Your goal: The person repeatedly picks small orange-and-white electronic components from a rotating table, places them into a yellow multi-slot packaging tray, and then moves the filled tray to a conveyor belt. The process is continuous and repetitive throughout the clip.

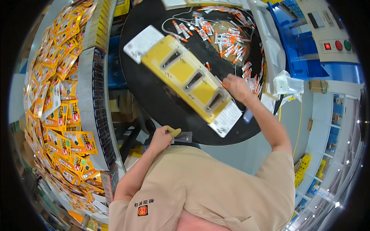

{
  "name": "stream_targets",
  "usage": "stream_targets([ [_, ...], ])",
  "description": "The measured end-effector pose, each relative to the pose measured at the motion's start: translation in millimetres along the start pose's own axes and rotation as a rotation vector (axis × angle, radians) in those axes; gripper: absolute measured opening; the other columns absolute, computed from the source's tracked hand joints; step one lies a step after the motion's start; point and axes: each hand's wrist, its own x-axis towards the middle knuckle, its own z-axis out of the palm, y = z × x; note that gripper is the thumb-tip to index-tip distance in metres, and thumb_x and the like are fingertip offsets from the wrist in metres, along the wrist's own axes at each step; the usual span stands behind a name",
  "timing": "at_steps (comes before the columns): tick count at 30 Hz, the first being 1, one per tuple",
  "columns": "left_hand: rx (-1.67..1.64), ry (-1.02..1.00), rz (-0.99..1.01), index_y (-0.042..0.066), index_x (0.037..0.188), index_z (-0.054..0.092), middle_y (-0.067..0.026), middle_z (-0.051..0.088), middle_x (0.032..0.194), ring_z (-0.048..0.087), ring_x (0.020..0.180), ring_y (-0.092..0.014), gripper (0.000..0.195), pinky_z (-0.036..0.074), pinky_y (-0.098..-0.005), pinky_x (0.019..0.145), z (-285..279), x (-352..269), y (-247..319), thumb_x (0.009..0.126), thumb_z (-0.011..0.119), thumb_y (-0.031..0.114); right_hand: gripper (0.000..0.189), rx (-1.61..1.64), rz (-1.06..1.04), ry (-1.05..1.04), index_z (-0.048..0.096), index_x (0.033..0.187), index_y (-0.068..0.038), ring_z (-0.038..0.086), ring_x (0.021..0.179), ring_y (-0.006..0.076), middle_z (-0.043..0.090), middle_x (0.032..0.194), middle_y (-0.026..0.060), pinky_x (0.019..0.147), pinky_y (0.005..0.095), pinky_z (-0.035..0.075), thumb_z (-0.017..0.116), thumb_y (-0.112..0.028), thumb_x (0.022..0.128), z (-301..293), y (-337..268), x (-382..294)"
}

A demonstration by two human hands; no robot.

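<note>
A yellow fixture board [181, 70] with elongated recesses lies diagonally on a round black table [170, 99], white printed cards [227, 117] showing at both its ends. My left hand [162, 139], with a yellow cover on a finger or thumb, holds a clear plastic blister [184, 137] near the table's front edge. Beside the board's right edge, my right hand [237, 87] has its fingers bent close to an orange-capped tube; whether it grips the tube cannot be told. Small white tubes with orange caps [228, 40] lie scattered over the far and right parts of the table.
Many orange blister-card packs [62, 115] are heaped on the left, behind a grey conveyor rail [92, 121]. A white cable [166, 24] crosses the table's far side. At the right stand a blue machine frame [292, 57] and a panel with buttons [336, 46].
</note>
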Motion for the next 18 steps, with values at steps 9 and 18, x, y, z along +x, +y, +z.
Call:
stream_targets([
  [9, -0.078, 0.046, 0.101, 0.001, 0.09, 0.066, 0.0007, 0.059, 0.071, 0.051, 0.059, -0.004, 0.032, 0.04, -0.0209, 0.051, -30, -26, -14, 0.089, 0.079, 0.031, 0.019, 0.153, 0.054, 0.176, 0.065, 0.102, -0.004, 0.066, 0.084, 0.0359, 0.066, 0.092, 0.014, 0.073, 0.0444, 0.055, 0.068, -0.016, 0.088, 5, -121, 156],
  [18, -0.263, 0.079, 0.116, 0.002, 0.092, 0.068, -0.0004, 0.06, 0.069, 0.054, 0.058, -0.007, 0.023, 0.043, -0.0227, 0.051, -63, -44, -32, 0.089, 0.077, 0.023, 0.025, 0.404, 0.237, 0.375, 0.063, 0.11, -0.002, 0.063, 0.083, 0.0364, 0.065, 0.09, 0.0161, 0.073, 0.0451, 0.051, 0.069, -0.017, 0.091, -14, -152, 86],
])
